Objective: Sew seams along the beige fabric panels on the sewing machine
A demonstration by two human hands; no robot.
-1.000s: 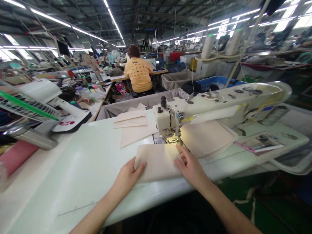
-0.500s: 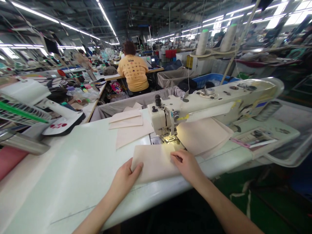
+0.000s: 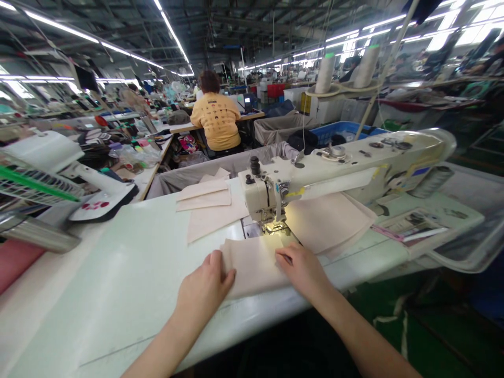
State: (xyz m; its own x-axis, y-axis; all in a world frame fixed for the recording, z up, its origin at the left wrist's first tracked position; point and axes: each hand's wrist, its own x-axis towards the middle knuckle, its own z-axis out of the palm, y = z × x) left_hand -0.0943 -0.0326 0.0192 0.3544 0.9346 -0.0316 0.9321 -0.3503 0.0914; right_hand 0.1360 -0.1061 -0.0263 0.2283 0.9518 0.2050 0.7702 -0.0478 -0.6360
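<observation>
A folded piece of beige fabric (image 3: pixel 252 268) lies on the pale green table just in front of the sewing machine (image 3: pixel 263 194). My left hand (image 3: pixel 207 278) grips its left edge, thumb on top, and the fabric bends up slightly there. With thumb and fingers pinched, my right hand (image 3: pixel 301 268) holds the fabric's right side. The fabric's far edge is close to the lit presser foot (image 3: pixel 274 228), with a small gap between them. Parts of my left fingers are hidden by the hand and fabric.
Cut beige panels (image 3: pixel 212 210) lie left of the machine, and more panels (image 3: pixel 331 218) lie under its arm. A small tray of tools (image 3: pixel 415 223) sits at right. A white fan (image 3: pixel 47 157) and a metal cylinder (image 3: pixel 39 231) stand at left. A person in yellow (image 3: pixel 216 118) sits ahead.
My left hand has shifted slightly right and turned, with its knuckles higher, and the fabric's left edge now curls. My right hand stays nearly in place.
</observation>
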